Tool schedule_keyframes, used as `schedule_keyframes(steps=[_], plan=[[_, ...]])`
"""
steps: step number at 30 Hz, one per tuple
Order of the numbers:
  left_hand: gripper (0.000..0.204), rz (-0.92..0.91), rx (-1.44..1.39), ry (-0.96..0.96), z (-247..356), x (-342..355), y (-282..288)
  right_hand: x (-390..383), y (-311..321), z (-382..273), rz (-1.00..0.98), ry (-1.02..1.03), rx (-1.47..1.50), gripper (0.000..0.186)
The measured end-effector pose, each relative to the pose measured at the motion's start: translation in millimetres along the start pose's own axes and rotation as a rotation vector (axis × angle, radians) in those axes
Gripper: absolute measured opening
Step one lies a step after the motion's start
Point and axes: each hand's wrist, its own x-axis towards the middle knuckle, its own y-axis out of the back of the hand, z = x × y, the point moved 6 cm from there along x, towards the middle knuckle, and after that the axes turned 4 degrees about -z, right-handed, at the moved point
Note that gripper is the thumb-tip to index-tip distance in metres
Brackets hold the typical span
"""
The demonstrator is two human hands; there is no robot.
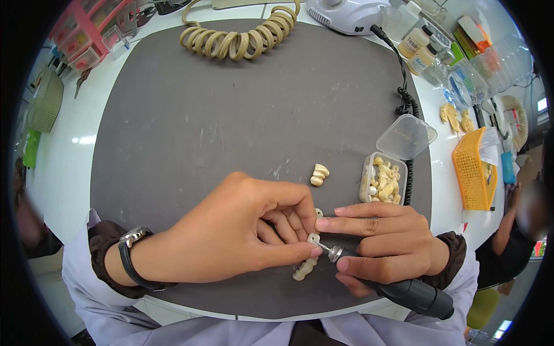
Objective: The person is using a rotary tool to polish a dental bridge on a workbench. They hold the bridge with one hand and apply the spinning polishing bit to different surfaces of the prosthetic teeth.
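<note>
My left hand [254,222] pinches a small off-white dental crown [313,237] between thumb and fingertips. My right hand [392,236] grips a black rotary handpiece [418,295] like a pen, its thin bur [324,247] pointing left at the crown. Whether the bur touches it, I cannot tell. The right fingertips rest close to the left ones. Below the left thumb lies a row of joined tooth-shaped pieces [304,270], partly hidden. Another pale piece [318,213] shows just beyond the fingers. Farther off on the mat sits a cream tooth-shaped piece [318,175].
A clear box [365,187] of tooth pieces, lid raised, stands beyond my right hand on the grey mat [184,115]. A coiled hose [236,43] and white control unit [346,14] are at the back. Bottles [415,41] and a yellow basket [470,173] line the right.
</note>
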Motion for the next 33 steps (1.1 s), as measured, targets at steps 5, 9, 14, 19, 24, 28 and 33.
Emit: schedule_keyframes(steps=[5, 9, 14, 19, 24, 28, 33], plan=[[0.017, 0.0, -0.025, 0.015, -2.3, 0.4, -1.2, -1.6, -0.6, 0.6, 0.012, -0.023, 0.019, 0.002], [0.017, -0.002, 0.011, -0.01, 3.0, -2.0, -1.7, -0.7, 1.3, -1.8, 0.004, 0.027, 0.01, 0.003], [0.017, 0.002, 0.001, 0.004, 2.0, -0.2, -1.2, -3.4, -0.7, 1.9, 0.019, 0.008, -0.002, 0.003], [0.017, -0.001, 0.028, 0.006, 1.7, 0.3, -1.8, -2.9, 0.1, 0.6, -0.016, 0.012, 0.008, 0.003], [0.017, -0.003, 0.034, -0.004, 2.6, 0.0, -1.6, -3.1, -0.7, 1.1, 0.01, -0.011, 0.003, 0.003], [0.017, -0.003, 0.026, -0.002, 2.2, 0.1, -2.1, -3.5, 0.3, 0.1, -0.004, 0.014, -0.009, 0.004], [0.017, 0.002, 0.02, -0.004, 2.0, -0.3, -1.8, -4.1, -1.4, 1.2, 0.004, -0.001, -0.007, 0.005]])
